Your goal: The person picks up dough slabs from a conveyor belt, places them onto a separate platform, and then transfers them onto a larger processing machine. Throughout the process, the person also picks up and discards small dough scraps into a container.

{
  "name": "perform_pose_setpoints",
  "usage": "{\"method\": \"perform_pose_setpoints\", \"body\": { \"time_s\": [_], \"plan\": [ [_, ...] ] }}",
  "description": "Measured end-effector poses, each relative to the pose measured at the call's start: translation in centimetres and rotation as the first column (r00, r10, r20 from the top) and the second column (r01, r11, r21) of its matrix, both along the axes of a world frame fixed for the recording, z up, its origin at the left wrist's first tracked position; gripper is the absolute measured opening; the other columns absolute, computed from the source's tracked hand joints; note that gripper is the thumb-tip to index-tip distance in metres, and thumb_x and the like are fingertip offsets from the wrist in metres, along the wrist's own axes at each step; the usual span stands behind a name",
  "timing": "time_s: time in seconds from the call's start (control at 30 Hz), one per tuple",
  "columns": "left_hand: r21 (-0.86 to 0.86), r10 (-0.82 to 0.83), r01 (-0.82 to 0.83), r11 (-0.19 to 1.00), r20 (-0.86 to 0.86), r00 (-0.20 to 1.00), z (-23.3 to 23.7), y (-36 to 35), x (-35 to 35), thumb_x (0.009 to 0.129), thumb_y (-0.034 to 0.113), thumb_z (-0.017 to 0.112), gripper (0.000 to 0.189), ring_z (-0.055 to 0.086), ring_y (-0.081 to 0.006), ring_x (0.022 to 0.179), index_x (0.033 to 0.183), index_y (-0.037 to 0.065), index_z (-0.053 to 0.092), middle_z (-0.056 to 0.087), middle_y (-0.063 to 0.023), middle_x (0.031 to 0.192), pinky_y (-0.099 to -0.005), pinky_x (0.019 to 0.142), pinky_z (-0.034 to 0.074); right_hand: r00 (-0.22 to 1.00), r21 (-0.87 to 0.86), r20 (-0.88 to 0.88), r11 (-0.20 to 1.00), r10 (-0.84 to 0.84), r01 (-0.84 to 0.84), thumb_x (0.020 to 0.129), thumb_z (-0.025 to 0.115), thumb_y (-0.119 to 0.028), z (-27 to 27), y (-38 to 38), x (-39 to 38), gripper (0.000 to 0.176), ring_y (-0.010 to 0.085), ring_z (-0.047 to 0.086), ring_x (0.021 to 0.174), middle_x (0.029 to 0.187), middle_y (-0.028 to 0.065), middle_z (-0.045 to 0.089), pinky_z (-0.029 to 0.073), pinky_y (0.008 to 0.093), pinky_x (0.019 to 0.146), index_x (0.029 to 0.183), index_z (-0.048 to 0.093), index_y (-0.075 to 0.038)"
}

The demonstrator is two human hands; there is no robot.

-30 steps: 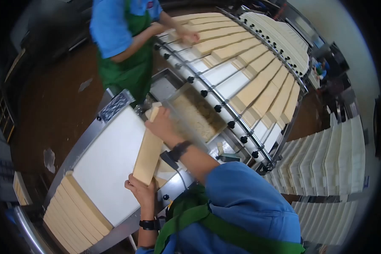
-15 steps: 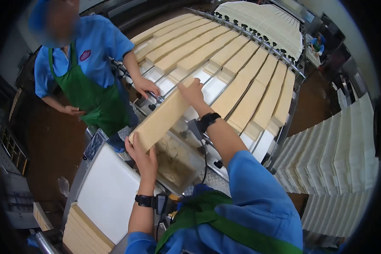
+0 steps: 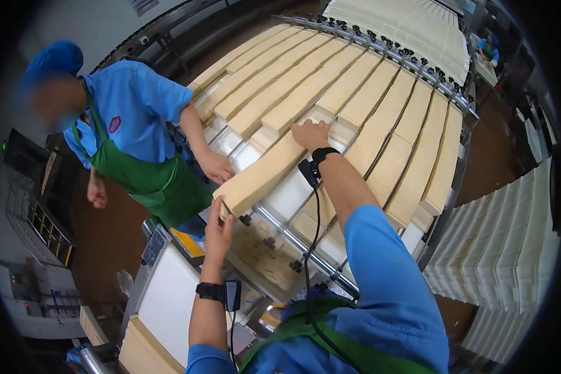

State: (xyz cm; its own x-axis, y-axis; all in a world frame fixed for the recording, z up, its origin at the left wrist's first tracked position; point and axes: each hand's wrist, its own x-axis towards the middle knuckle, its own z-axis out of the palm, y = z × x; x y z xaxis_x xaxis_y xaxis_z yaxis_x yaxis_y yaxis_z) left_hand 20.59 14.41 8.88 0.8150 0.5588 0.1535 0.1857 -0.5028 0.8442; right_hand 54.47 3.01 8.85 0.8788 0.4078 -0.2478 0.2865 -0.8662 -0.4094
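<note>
The long block [image 3: 262, 174] now lies slanted across the near edge of the rack [image 3: 279, 228], with its far end among the rows of blocks [image 3: 380, 118]. Half a second ago it was held higher and nearer, and a second ago it stood over the white desk [image 3: 168, 299]. The left hand [image 3: 220, 219] cups the near end with curled fingers. The right hand [image 3: 310, 134] grips the far end from above. A co-worker's hand [image 3: 217, 167] rests on the rack just beside the block.
</note>
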Motion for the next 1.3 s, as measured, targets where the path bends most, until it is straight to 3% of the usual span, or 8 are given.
{"method": "perform_pose_setpoints", "body": {
  "time_s": [0.3, 0.43, 0.53, 0.83, 0.97, 1.03, 1.1, 1.3],
  "plan": [
    [-0.034, -0.007, 0.007, 0.999, 0.001, 1.000, -0.6, -0.9, 3.3, 0.088, 0.001, 0.048, 0.048, 0.046, -0.0209, 0.117, 0.135, 0.002, 0.036, 0.044, -0.0167, 0.132, -0.0289, 0.096, 0.037, 0.991, 0.025, 0.098, 0.995, -0.094, 0.092, 0.086, 0.035, -0.029, -2.2, 0.2, 2.4, 0.050, 0.0332, 0.039, 0.123, 0.129, 0.0185, 0.047, 0.024, 0.0476, 0.100, 0.122, 0.049, 0.003],
    [0.035, -0.022, 0.021, 0.999, 0.016, 1.000, -0.8, -1.5, 4.5, 0.088, 0.001, 0.046, 0.046, 0.045, -0.0256, 0.120, 0.133, 0.001, 0.037, 0.037, -0.0241, 0.137, -0.0301, 0.096, 0.038, 0.975, -0.027, 0.202, 0.994, -0.096, 0.104, 0.085, 0.038, -0.030, -1.9, -0.8, 2.8, 0.048, 0.0306, 0.039, 0.124, 0.130, 0.0169, 0.045, 0.019, 0.0430, 0.106, 0.123, 0.051, -0.003],
    [0.018, -0.025, 0.025, 1.000, 0.015, 1.000, -0.5, -2.1, 4.8, 0.088, 0.000, 0.046, 0.046, 0.046, -0.0275, 0.120, 0.133, 0.001, 0.038, 0.038, -0.0246, 0.137, -0.0309, 0.097, 0.037, 0.992, 0.001, 0.124, 0.999, -0.034, 0.034, 0.085, 0.037, -0.027, -1.7, -1.6, 3.1, 0.047, 0.0306, 0.039, 0.124, 0.131, 0.0167, 0.044, 0.018, 0.0445, 0.107, 0.125, 0.049, -0.004],
    [0.003, 0.016, -0.016, 1.000, 0.013, 1.000, -2.1, -2.1, 6.3, 0.086, -0.001, 0.045, 0.045, 0.049, -0.0279, 0.116, 0.131, 0.001, 0.039, 0.044, -0.0261, 0.130, -0.0323, 0.094, 0.040, 0.936, -0.003, 0.341, 0.996, -0.087, 0.094, 0.087, 0.039, -0.029, -3.4, -2.0, 2.8, 0.051, 0.0330, 0.037, 0.123, 0.132, 0.0188, 0.042, 0.024, 0.0501, 0.099, 0.130, 0.040, -0.003],
    [-0.160, 0.018, -0.014, 0.987, 0.022, 1.000, -0.8, -2.1, 7.4, 0.086, -0.002, 0.044, 0.047, 0.054, -0.0196, 0.104, 0.133, 0.000, 0.038, 0.050, -0.0179, 0.123, -0.0284, 0.086, 0.044, 0.909, -0.029, 0.397, 0.989, -0.125, 0.148, 0.089, 0.038, -0.036, -2.4, -1.2, 0.6, 0.056, 0.0345, 0.029, 0.128, 0.139, 0.0180, 0.034, 0.018, 0.0510, 0.104, 0.132, 0.037, -0.001],
    [-0.467, 0.053, 0.021, 0.884, 0.145, 0.988, -3.4, -1.3, 7.5, 0.087, -0.003, 0.044, 0.048, 0.055, -0.0145, 0.098, 0.135, 0.001, 0.035, 0.051, -0.0113, 0.120, -0.0245, 0.080, 0.045, 0.873, 0.015, 0.483, 0.998, -0.061, 0.062, 0.090, 0.039, -0.040, -2.3, -0.5, -1.4, 0.061, 0.0354, 0.025, 0.131, 0.142, 0.0188, 0.029, 0.015, 0.0507, 0.106, 0.135, 0.034, 0.001],
    [-0.602, 0.096, -0.025, 0.798, 0.087, 0.992, -3.3, -1.6, 7.1, 0.088, -0.004, 0.043, 0.048, 0.054, -0.0118, 0.093, 0.136, 0.002, 0.034, 0.052, -0.0082, 0.117, -0.0224, 0.076, 0.045, 0.954, -0.062, 0.299, 0.998, 0.005, 0.014, 0.089, 0.038, -0.049, -2.3, 0.4, -2.8, 0.074, 0.0365, 0.011, 0.138, 0.149, 0.0197, 0.016, 0.006, 0.0493, 0.110, 0.141, 0.022, 0.001],
    [-0.492, 0.200, -0.093, 0.866, 0.169, 0.965, -2.4, -2.7, 1.2, 0.087, -0.004, 0.046, 0.047, 0.053, -0.0106, 0.088, 0.133, 0.003, 0.039, 0.052, -0.0061, 0.113, -0.0215, 0.075, 0.044, 0.975, -0.025, 0.220, 1.000, -0.008, 0.014, 0.086, 0.036, -0.058, -3.6, 0.6, -4.0, 0.085, 0.0354, 0.005, 0.140, 0.150, 0.0204, 0.011, 0.004, 0.0500, 0.111, 0.143, 0.016, 0.001]
  ]
}}
